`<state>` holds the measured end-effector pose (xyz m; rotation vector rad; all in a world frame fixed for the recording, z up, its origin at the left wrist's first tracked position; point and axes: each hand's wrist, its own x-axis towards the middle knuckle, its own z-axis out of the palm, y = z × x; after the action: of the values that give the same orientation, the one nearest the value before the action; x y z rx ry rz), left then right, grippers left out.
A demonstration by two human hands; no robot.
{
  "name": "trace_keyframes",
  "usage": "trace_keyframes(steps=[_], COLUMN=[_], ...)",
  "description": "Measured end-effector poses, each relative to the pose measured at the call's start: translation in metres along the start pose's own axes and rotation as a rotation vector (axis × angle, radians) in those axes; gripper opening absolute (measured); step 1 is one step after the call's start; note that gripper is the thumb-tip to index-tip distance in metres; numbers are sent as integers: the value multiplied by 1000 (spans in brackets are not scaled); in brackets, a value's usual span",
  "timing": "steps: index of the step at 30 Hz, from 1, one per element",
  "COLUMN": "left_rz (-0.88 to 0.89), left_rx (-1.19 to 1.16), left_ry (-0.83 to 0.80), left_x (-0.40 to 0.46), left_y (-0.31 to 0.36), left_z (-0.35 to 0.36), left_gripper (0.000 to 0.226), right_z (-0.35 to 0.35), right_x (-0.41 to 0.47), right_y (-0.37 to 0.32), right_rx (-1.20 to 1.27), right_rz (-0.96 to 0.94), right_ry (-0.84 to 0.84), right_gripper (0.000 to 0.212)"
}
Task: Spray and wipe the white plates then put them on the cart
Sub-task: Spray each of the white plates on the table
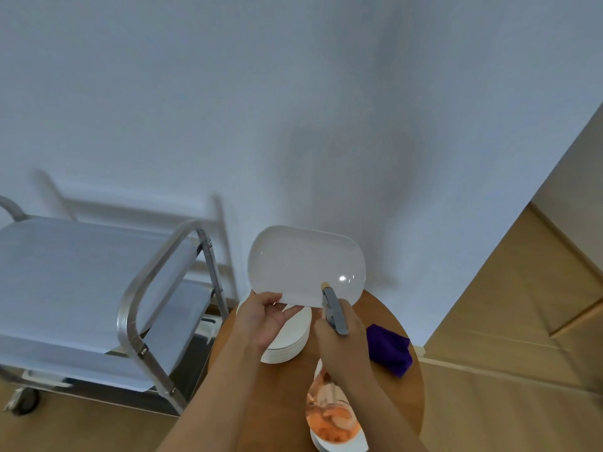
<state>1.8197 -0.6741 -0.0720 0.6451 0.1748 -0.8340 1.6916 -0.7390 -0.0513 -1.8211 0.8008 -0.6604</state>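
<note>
My left hand [264,319] grips the near edge of a white oval plate [305,264], which is tilted up facing me above the round wooden table [287,402]. My right hand [342,345] holds a spray bottle [332,309] with a grey trigger head and clear body of orange liquid; its nozzle points at the plate's lower right. Beneath my left hand a stack of white plates [288,342] rests on the table. A purple cloth [390,352] lies at the table's right edge. The steel cart [81,288] stands to the left, its top shelf bare.
A white wall runs close behind the table and cart. Wooden floor spreads to the right, along with a wooden door or cabinet [574,272]. The cart's tubular handle [153,275] rises between its top shelf and the table. The edge of another white plate [339,446] shows at the bottom.
</note>
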Motion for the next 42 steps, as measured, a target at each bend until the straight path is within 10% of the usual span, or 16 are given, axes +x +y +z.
trace_keyframes(steps=[31,38,42], left_rz=[-140,-262,-240], left_rx=[58,-81,-125], left_ry=[318,513,661], left_x=[-38,-59,-51], left_y=[-26,-76,-90], left_z=[-171,-242,-266], left_gripper=[73,44,37], right_z=[13,27,39], right_x=[-38,-47,-49], right_y=[87,125,140], right_rx=[-51,-147,-224], right_rz=[-61,82,47], right_ry=[-46,-70,-112], right_gripper=[21,5,29])
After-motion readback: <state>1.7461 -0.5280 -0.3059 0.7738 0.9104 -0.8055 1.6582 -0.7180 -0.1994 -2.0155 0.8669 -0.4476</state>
